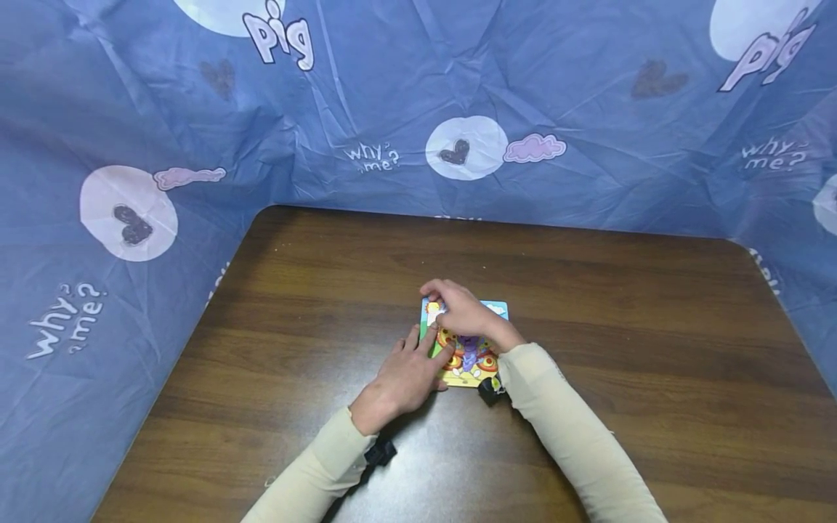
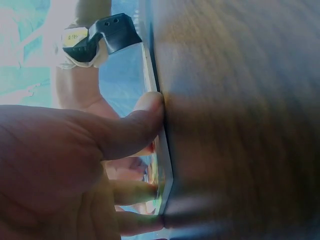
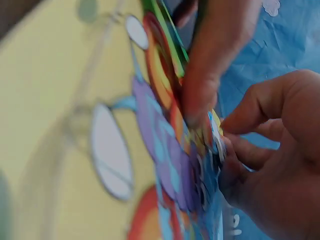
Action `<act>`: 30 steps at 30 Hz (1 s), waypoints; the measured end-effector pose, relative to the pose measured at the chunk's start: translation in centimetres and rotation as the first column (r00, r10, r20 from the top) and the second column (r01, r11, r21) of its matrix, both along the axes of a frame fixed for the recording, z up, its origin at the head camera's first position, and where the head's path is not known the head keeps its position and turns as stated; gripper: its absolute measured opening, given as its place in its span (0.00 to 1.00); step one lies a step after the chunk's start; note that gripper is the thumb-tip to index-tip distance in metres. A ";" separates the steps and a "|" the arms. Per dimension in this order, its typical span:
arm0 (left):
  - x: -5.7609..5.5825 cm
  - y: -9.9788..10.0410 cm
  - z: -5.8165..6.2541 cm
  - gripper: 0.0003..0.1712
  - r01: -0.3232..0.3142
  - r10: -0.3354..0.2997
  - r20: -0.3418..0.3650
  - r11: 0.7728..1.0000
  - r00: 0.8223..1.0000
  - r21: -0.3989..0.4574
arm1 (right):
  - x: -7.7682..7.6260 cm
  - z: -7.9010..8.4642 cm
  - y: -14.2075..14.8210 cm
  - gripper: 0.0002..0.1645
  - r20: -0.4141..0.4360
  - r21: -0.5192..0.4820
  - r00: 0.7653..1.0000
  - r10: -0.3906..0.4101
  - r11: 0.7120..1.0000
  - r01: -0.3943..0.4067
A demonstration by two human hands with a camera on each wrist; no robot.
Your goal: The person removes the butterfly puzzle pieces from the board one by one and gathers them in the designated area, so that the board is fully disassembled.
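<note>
A butterfly picture puzzle board (image 1: 461, 379) lies on the table, with a purple body and red-orange wings. My left hand (image 1: 405, 374) rests at its lower left corner. The fingers reach straight over its left side, and the thumb (image 2: 150, 112) presses against the near edge. My right hand (image 1: 466, 311) is bent over the board's upper left part, beside the printed sun. In the right wrist view the thumb and fingers of that hand (image 3: 280, 145) pinch a small puzzle piece (image 3: 217, 135) with white and yellow on it, mostly hidden by the fingertips.
The brown wooden table (image 1: 621, 349) extends around the board. A blue printed cloth (image 1: 392, 87) hangs behind and at the sides. Black camera mounts on the left wrist (image 1: 381, 453) and right wrist (image 1: 490, 391) sit close to the tabletop.
</note>
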State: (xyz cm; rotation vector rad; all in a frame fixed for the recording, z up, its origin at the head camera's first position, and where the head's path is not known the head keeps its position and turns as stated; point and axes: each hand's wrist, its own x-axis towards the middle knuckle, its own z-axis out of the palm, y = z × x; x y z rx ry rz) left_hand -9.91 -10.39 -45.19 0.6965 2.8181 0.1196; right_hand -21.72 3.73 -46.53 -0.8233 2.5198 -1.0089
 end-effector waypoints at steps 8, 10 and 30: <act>-0.1 0.0 -0.1 0.35 -0.003 0.003 -0.001 1.000 1.000 0.005 | -0.6 0.3 1.0 0.40 0.001 -0.025 0.997 0.075 0.997 -0.075; -0.1 0.1 -0.1 0.36 -0.007 0.007 0.003 1.000 1.000 0.004 | -0.6 0.3 1.2 0.40 -0.006 -0.028 0.995 0.100 0.995 -0.100; 0.0 0.0 -0.2 0.36 -0.018 0.018 0.002 1.000 1.000 0.003 | -1.0 1.4 1.3 0.27 -0.107 0.120 0.985 0.133 0.985 -0.120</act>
